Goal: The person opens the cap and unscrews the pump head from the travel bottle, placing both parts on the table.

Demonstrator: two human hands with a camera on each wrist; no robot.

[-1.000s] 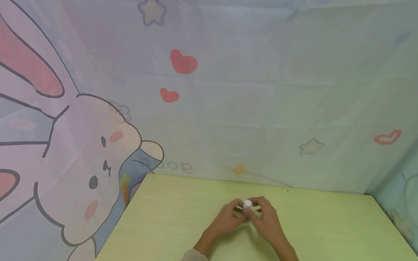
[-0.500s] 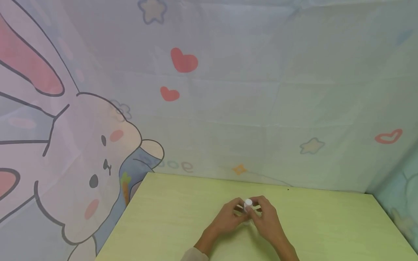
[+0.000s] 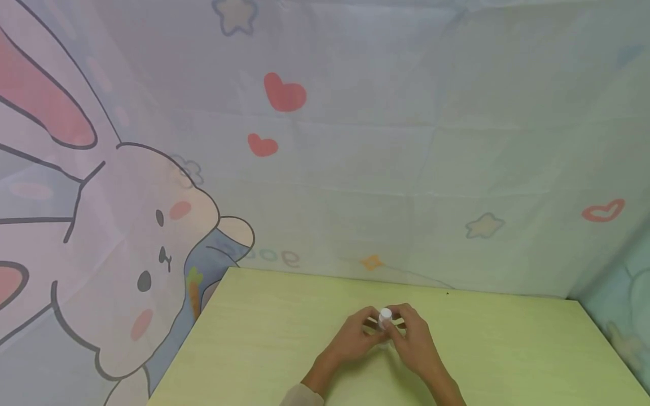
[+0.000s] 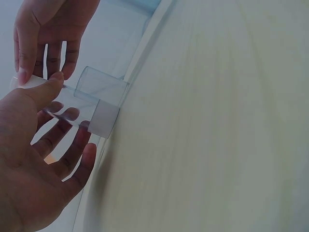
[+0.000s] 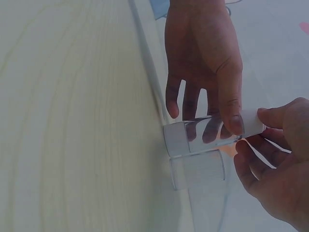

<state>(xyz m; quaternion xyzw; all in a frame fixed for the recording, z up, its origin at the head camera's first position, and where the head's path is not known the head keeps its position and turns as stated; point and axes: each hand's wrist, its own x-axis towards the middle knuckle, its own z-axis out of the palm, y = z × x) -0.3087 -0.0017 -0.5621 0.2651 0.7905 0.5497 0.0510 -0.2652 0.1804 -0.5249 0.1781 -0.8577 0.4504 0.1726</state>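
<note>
A small clear bottle (image 5: 198, 131) with a white cap (image 3: 386, 313) stands upright on the table. Its lower end carries a whitish band (image 4: 103, 119). My left hand (image 3: 354, 339) holds the bottle's body, thumb on one side just under the cap and fingers around the other. With thumb and fingers my right hand (image 3: 413, 342) pinches the white cap. Right beside the bottle stands a clear, empty-looking cylindrical cup or cover (image 5: 199, 170), which neither hand grips. In the head view the hands hide most of the bottle.
The pale yellow-green table (image 3: 274, 321) reaches back to a cloth backdrop (image 3: 355, 169) printed with a rabbit, hearts and stars. More cloth hangs at the right side. A tiny dark speck (image 3: 447, 293) lies near the table's far edge.
</note>
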